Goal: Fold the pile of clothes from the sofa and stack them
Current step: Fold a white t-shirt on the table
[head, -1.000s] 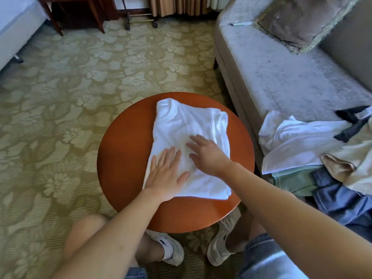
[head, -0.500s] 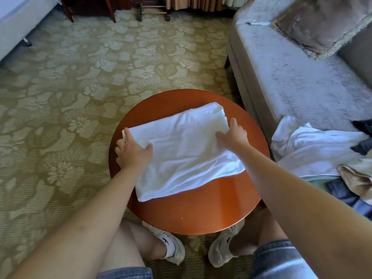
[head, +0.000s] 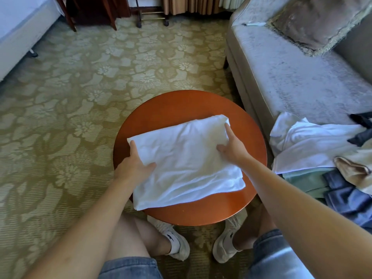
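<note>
**A:** Where is the white garment (head: 187, 158)?

**B:** On the round wooden surface (head: 181, 103). It is folded into a rough rectangle and lies slantwise across the middle. Its near left corner hangs just past the rim. Bare wood shows beyond its far edge and along the near right.

**A:** And the hands?

**B:** The left hand (head: 136, 164) grips the garment's left edge, thumb laid on top and fingers curled round the edge, out of sight beneath. The right hand (head: 233, 146) holds the right edge. Its thumb is on top of the cloth and one finger is stretched straight along the far right corner. The cloth hides its other fingers, so I cannot tell how they lie.

**A:** Is the garment lifted?

**B:** I cannot tell. Most of it seems to rest on the surface.

**A:** The rest of the clothes?

**B:** A loose pile of clothes (head: 322, 154) lies on the sofa (head: 291, 81) seat, right of the surface. A white piece is on top, nearest the surface, with pale green and dark blue below it and tan and black pieces further right. None of it touches the surface.

**A:** Anything else?

**B:** A cushion (head: 318, 21) sits on the sofa, beyond the surface and to its right, with a small pen-like thing (head: 253, 24) just beside it. Patterned carpet (head: 80, 87) lies all round the surface. A bed (head: 20, 27) corner stands well off to the far left. The person's white shoes (head: 177, 244) sit on the carpet below the near rim.
</note>
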`<action>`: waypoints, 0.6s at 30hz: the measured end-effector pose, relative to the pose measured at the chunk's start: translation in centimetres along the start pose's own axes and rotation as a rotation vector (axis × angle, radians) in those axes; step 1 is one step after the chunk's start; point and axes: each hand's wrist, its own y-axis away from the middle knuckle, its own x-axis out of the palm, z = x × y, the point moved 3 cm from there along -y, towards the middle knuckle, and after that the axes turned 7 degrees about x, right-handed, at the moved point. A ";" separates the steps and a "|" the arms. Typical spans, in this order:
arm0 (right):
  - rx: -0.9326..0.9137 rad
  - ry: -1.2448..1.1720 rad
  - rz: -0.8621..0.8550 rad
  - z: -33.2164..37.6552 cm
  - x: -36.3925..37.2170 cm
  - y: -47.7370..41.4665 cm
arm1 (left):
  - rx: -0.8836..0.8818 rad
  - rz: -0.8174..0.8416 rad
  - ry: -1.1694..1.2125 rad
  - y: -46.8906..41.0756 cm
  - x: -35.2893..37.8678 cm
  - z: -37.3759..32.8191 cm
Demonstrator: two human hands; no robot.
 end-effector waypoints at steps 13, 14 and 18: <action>-0.016 -0.314 -0.179 -6.8 -3.8 11.9 | 0.301 0.196 0.589 6.5 1.2 -5.4; -0.020 -0.332 -0.214 -7.1 -4.9 12.9 | 0.347 0.173 0.594 7.1 0.9 -6.8; 0.005 -0.301 -0.385 -9.7 -10.8 17.8 | 0.591 0.170 0.576 10.0 -0.3 -14.3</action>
